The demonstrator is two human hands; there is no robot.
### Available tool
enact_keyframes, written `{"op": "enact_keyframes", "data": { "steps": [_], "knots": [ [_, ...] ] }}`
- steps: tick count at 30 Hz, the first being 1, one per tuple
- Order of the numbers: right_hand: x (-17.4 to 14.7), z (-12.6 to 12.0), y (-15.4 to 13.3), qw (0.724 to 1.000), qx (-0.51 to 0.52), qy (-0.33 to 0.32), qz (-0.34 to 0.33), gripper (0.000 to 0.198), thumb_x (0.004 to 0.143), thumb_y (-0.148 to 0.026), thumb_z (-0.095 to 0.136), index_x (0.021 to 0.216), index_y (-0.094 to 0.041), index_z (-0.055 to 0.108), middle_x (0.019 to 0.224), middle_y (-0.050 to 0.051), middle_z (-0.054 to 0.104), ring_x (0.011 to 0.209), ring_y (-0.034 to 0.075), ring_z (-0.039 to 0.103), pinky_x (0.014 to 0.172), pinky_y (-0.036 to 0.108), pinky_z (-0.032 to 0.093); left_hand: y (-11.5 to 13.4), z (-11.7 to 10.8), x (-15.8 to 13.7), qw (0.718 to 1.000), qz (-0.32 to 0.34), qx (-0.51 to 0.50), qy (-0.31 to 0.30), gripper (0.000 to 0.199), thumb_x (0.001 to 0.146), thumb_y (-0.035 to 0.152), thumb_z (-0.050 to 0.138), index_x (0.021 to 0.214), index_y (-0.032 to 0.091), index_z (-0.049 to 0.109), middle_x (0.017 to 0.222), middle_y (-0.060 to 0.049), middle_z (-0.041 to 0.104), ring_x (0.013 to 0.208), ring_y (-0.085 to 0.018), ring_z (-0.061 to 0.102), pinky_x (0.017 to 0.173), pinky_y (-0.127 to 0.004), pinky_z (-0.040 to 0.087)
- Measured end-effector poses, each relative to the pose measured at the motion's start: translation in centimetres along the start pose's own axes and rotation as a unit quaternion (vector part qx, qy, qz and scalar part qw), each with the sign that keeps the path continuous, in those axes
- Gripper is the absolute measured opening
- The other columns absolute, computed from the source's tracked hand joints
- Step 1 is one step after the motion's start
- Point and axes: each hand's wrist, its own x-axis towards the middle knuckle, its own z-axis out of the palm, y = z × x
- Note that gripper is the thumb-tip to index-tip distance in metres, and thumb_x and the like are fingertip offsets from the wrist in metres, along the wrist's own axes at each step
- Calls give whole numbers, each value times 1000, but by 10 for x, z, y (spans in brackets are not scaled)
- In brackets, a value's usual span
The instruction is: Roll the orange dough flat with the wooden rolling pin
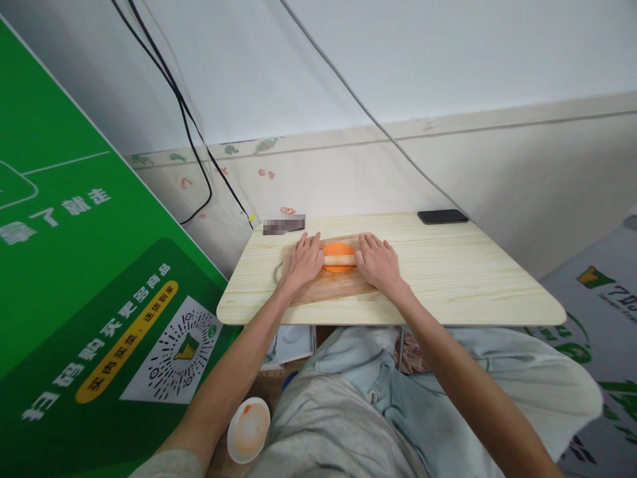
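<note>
A pale wooden rolling pin (340,261) lies crosswise over a flat, round sheet of orange dough (339,248). Over its left end rests my left hand (304,257), and my right hand (379,260) covers the other end; both have their fingers pointing forward. The hands hide the pin's ends. Under the dough is a wooden cutting board (331,289), slightly tilted on the table, with a metal ring handle (277,272) at its left side.
The light wooden table (472,279) stands against a white wall. A dark phone (442,216) lies at the back right, and a partly blurred device (291,226) at the back left. Cables hang in front of the wall. A green panel (124,265) borders the left; a white bowl (249,430) sits below.
</note>
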Motion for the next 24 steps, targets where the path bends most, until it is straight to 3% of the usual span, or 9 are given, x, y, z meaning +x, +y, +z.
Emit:
{"op": "enact_keyframes", "data": {
  "steps": [12, 17, 24],
  "knots": [
    [-10, 5, -1, 1000, 0, 8, -3, 61, 107, -26, 28, 160, -4, 49, 166, 20, 53, 157, 30, 41, 128, 50, 27, 4, -3, -18, 1000, 2, -16, 17, 58, 109, 25, 31, 165, 12, 37, 161, -16, 57, 166, -29, 29, 133, -50, 32],
    [12, 4, 2, 1000, -4, -18, 1, 54, 109, -28, 29, 152, -13, 59, 159, 17, 60, 149, 28, 49, 124, 49, 32, 3, -5, 0, 1000, -26, -5, 12, 55, 108, 25, 36, 162, 20, 43, 161, -13, 58, 164, -29, 34, 130, -50, 36],
    [41, 7, 7, 999, -3, -41, 24, 50, 109, -32, 34, 145, -21, 67, 154, 15, 64, 136, 30, 59, 110, 43, 44, -8, -4, 35, 1000, -20, -12, -21, 62, 100, 16, 41, 162, 17, 45, 161, -15, 56, 155, -29, 43, 128, -46, 37]
  ]
}}
